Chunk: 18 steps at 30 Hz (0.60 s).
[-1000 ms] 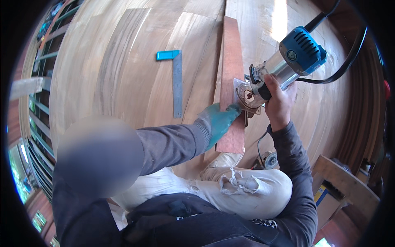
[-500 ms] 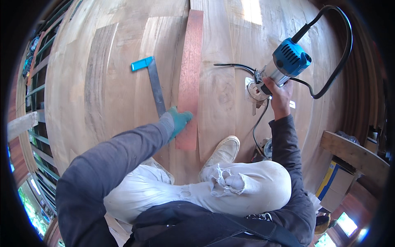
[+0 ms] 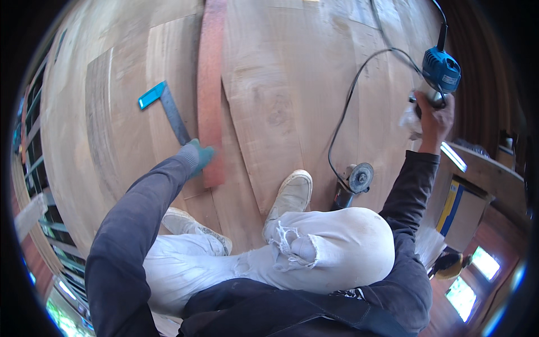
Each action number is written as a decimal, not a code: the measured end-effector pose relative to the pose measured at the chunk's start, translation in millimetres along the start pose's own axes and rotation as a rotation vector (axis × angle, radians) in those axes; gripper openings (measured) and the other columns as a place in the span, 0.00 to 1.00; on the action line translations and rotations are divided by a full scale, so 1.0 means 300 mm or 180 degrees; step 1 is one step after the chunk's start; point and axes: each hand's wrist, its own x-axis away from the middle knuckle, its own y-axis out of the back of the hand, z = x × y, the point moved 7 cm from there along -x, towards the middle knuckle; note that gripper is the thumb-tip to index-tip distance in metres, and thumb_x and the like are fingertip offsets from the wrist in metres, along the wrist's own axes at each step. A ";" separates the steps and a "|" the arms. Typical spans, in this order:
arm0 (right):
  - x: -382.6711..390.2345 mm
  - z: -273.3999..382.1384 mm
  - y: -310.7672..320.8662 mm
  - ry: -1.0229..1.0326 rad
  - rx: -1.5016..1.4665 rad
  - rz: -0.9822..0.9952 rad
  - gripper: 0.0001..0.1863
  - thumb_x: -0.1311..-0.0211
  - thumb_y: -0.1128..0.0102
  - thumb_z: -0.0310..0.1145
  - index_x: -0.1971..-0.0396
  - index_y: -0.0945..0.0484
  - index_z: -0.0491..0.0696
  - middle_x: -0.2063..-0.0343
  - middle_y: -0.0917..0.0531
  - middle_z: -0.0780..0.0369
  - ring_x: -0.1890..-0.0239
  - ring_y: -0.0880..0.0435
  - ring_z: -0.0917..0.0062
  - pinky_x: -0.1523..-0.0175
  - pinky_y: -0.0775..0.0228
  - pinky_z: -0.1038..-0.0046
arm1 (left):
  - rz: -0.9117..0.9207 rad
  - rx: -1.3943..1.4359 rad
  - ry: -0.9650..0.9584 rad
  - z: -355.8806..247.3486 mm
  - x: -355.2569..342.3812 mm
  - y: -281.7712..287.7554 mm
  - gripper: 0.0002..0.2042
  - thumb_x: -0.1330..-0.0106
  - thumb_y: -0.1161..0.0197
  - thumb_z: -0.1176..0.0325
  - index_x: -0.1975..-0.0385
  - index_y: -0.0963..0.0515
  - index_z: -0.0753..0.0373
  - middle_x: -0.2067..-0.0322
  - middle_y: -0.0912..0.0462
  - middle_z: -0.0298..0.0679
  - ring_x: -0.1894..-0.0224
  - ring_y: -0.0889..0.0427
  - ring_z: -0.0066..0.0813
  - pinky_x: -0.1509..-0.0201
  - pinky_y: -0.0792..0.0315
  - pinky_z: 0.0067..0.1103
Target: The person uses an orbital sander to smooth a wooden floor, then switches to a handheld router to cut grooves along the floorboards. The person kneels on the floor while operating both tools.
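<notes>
My left hand [image 3: 201, 157], in a grey-green work glove, grips a long reddish wooden board [image 3: 210, 84] by its left edge close to the near end; the fingers are slightly blurred. Beside that hand lies a try square with a blue handle [image 3: 151, 95], its dark blade reaching down toward the glove. At the far right my bare right hand [image 3: 437, 118] is closed around the silver body of a blue trim router [image 3: 441, 70]. The router's clear base is smeared by motion, and its black cord runs up out of view.
An angle grinder [image 3: 358, 178] rests on the plank floor [image 3: 269, 112] right of my right shoe [image 3: 292, 194], its cord curving away to the back. A cardboard box [image 3: 465, 216] stands at the right beside a wooden beam. Open slats [image 3: 45, 168] border the left side.
My right hand has carried the router further right. The angle grinder has come into fuller view. The view has shifted, so the board and square appear further left; my left hand stays at the board.
</notes>
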 end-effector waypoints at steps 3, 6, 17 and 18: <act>0.139 -0.083 -0.152 -0.0692 -0.2463 0.0504 0.23 0.46 0.23 0.30 0.50 0.20 0.44 0.62 0.15 0.65 0.62 0.16 0.80 0.54 0.23 0.73 | 0.0207 0.0165 0.0443 0.010 -0.022 0.000 0.31 0.33 0.36 0.52 0.40 0.26 0.74 0.48 0.15 0.63 0.47 0.12 0.54 0.51 0.17 0.40; 0.248 -0.111 -0.329 -0.1183 -0.3081 0.0885 0.20 0.44 0.25 0.28 0.52 0.20 0.44 0.64 0.13 0.62 0.63 0.14 0.79 0.56 0.22 0.75 | 0.0294 0.0386 0.0582 -0.013 -0.001 0.008 0.31 0.32 0.38 0.55 0.37 0.28 0.73 0.44 0.18 0.62 0.42 0.16 0.56 0.43 0.19 0.40; 0.378 0.086 -0.655 -0.0784 -0.3148 0.1973 0.35 0.49 0.23 0.18 0.37 0.23 0.41 0.47 0.16 0.59 0.47 0.15 0.71 0.40 0.22 0.67 | -0.0915 -0.2289 -0.0844 -0.296 0.073 0.088 0.50 0.31 0.34 0.45 0.17 0.58 0.56 0.18 0.58 0.55 0.17 0.52 0.51 0.16 0.50 0.40; 0.391 0.091 -0.681 -0.0736 -0.3134 0.2047 0.36 0.49 0.23 0.18 0.36 0.24 0.41 0.47 0.16 0.59 0.46 0.16 0.71 0.39 0.22 0.67 | -0.0839 -0.2365 -0.0749 -0.293 0.064 0.078 0.51 0.31 0.34 0.44 0.17 0.60 0.55 0.18 0.60 0.55 0.17 0.53 0.53 0.16 0.51 0.40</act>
